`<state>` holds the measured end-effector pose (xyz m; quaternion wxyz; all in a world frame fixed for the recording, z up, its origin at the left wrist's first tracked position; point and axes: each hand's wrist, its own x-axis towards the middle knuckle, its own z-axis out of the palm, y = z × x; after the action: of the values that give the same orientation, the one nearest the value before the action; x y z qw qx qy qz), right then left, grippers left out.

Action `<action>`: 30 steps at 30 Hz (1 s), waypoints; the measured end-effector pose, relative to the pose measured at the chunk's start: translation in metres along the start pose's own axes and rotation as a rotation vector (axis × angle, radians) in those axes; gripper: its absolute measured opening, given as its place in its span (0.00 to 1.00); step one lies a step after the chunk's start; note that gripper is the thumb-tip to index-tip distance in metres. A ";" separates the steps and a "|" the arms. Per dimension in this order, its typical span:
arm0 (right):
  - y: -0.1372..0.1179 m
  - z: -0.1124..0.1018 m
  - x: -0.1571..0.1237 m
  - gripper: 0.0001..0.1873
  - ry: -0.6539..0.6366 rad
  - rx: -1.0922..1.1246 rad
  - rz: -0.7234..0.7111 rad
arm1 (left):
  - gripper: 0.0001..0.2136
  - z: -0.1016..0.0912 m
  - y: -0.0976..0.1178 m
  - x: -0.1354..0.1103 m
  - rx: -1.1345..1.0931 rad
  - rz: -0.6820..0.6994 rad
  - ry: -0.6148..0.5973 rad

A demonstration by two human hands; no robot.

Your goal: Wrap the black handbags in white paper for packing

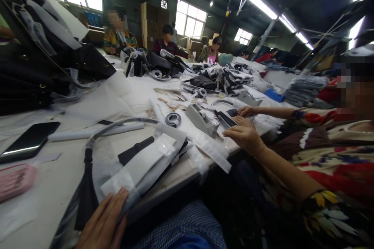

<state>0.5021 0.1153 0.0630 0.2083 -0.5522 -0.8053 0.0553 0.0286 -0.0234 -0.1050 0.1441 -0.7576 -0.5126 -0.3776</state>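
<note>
My left hand [103, 221] lies flat at the bottom edge, fingers stretched out and together, resting on the near end of a clear plastic bag [146, 163]. The bag holds a black strap [136, 149] and white paper wrapping. A long black handle in plastic [117, 124] curves over the table above it, and its dark end [86, 198] runs down beside my hand. My right hand is out of view. Blue checked cloth [187, 221] covers my lap below the table edge.
A black phone [29, 140] and a pink object [14, 181] lie at the left. Black bags [43, 74] pile up at the far left. A grey tape dispenser [201, 120] and tape roll [173, 119] sit mid-table. A co-worker's hands [245, 134] handle black pieces at the right; others sit behind.
</note>
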 end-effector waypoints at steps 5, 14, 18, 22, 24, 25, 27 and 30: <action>-0.090 0.014 0.015 0.11 -0.165 -0.077 -0.564 | 0.26 -0.016 0.019 0.010 0.092 -0.083 -0.086; -0.232 0.108 0.091 0.12 -0.471 0.042 -1.172 | 0.21 -0.020 0.034 0.020 0.060 -0.212 -0.102; -0.256 0.141 0.118 0.11 -0.632 -0.042 -1.261 | 0.21 -0.018 0.035 0.018 0.019 -0.246 -0.084; -0.270 0.152 0.130 0.06 -0.751 -0.136 -1.271 | 0.20 -0.015 0.036 0.018 -0.001 -0.310 -0.069; -0.279 0.151 0.133 0.06 -0.812 -0.203 -1.248 | 0.20 -0.014 0.035 0.018 -0.016 -0.345 -0.068; -0.284 0.151 0.135 0.06 -0.842 -0.241 -1.228 | 0.21 -0.013 0.035 0.017 -0.028 -0.352 -0.066; -0.295 0.151 0.139 0.08 -0.902 -0.315 -1.180 | 0.21 -0.012 0.035 0.016 -0.053 -0.356 -0.044; -0.311 0.155 0.145 0.10 -0.986 -0.425 -1.115 | 0.19 -0.011 0.034 0.013 -0.077 -0.361 0.003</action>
<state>0.1270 0.1496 0.0613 -0.2876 -0.0048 -0.9574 0.0258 0.0565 -0.0355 -0.0826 0.0456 -0.6576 -0.6251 -0.4179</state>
